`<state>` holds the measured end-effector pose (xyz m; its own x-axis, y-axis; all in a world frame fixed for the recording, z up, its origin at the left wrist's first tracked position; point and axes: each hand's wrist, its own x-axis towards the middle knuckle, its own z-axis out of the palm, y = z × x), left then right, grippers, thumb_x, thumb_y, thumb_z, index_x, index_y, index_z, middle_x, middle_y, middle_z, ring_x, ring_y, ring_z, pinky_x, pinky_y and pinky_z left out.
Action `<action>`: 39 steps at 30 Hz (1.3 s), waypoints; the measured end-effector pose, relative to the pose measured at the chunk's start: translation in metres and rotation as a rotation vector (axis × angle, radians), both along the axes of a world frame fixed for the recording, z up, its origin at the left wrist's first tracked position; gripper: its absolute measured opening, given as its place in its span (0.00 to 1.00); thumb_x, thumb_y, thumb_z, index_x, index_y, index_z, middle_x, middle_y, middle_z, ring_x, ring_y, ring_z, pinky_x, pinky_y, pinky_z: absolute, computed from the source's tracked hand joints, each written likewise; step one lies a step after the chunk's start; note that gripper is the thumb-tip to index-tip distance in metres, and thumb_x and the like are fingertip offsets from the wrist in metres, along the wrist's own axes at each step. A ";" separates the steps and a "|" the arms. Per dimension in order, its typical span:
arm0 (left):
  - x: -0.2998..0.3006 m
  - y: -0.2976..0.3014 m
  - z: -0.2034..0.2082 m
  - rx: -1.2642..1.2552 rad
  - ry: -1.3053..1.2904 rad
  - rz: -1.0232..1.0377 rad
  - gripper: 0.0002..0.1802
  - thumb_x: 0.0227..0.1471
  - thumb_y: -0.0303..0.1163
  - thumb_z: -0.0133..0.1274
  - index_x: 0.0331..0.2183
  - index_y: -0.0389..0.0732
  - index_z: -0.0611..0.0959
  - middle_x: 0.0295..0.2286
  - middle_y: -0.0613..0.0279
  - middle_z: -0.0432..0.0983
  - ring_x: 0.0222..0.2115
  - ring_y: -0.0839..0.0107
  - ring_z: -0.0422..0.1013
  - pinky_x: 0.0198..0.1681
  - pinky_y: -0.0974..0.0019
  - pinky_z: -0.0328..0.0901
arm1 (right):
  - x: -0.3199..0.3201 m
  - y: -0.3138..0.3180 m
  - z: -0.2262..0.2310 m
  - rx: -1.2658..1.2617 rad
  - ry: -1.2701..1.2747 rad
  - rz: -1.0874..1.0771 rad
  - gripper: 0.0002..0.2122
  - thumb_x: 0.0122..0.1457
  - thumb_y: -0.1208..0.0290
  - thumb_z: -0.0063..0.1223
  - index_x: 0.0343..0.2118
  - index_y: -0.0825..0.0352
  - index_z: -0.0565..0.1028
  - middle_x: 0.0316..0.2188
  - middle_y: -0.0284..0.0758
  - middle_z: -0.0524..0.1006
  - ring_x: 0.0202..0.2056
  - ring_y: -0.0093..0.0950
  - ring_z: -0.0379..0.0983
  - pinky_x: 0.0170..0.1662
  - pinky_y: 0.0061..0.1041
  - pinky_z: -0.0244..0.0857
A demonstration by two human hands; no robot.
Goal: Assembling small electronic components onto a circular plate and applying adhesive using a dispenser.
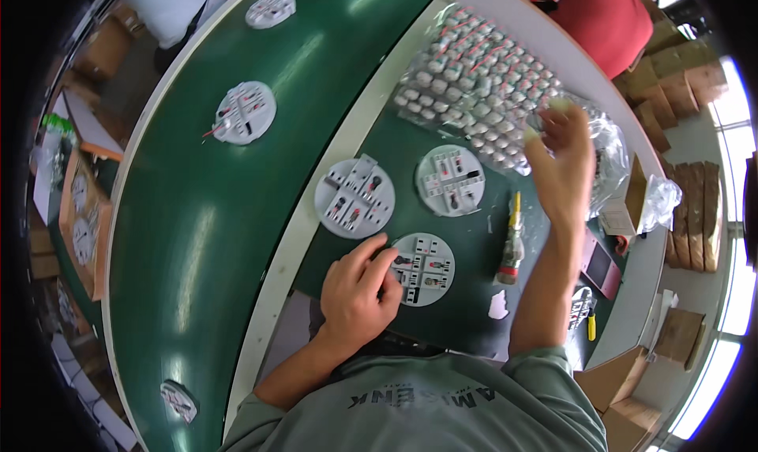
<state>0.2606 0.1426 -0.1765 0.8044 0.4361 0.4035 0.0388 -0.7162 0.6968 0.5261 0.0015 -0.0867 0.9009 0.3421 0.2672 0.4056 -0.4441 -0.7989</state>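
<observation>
L hand [359, 294] has its fingers bent, tips at the L edge of the near disc [430, 269], a round grey base w/ sockets; can't tell if it's gripping or just resting. R hand [564, 156], motion-blurred, is up at the R end of the sheet of white pcs [482, 73], fingers curled; can't tell if anything's in them. Now L to R: far L, an open box [96, 251] w/ round white pcs inside. Next, the green belt [197, 215], w/ 3 grey discs spaced well apart: low disc [178, 401], mid disc [251, 108] w/ a red wire off its L side, top disc [271, 10]. Pale rail [272, 294] runs btwn belt & bench. On the bench, L disc [355, 198] overlaps the rail's edge, just up-L of the near disc; R disc [450, 181] sits up-R of it. White pcs, w/ red wires showing among them, lie in rows under clear plastic beyond. R of the discs: a white scrap [498, 304], then a screwdriver [512, 251], yellow tip end pointing away, then a pink-edged device [602, 269] & a small open carton [628, 203]. Co-worker in red [604, 22] is top R.
</observation>
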 end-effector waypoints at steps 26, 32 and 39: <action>-0.014 0.007 0.016 0.008 0.220 -0.256 0.61 0.30 0.34 0.81 0.66 0.39 0.71 0.57 0.51 0.74 0.59 0.51 0.69 0.61 0.49 0.63 | -0.154 -0.008 -0.006 -0.438 -0.066 0.702 0.17 0.51 0.85 0.65 0.45 0.67 0.81 0.41 0.40 0.83 0.41 0.41 0.79 0.46 0.34 0.75; -0.013 0.008 0.000 0.008 0.113 -0.159 0.61 0.29 0.35 0.81 0.66 0.40 0.72 0.53 0.53 0.75 0.55 0.52 0.72 0.58 0.50 0.65 | -0.154 0.004 -0.016 -0.415 0.076 0.739 0.15 0.48 0.85 0.64 0.41 0.68 0.82 0.41 0.40 0.84 0.42 0.41 0.80 0.45 0.34 0.76; -0.010 0.005 -0.007 0.087 0.044 -0.121 0.60 0.29 0.35 0.81 0.66 0.42 0.73 0.49 0.56 0.78 0.51 0.55 0.75 0.54 0.53 0.67 | -0.161 -0.008 -0.040 -0.249 -0.180 0.800 0.14 0.47 0.81 0.63 0.40 0.68 0.81 0.42 0.37 0.82 0.43 0.40 0.80 0.42 0.34 0.77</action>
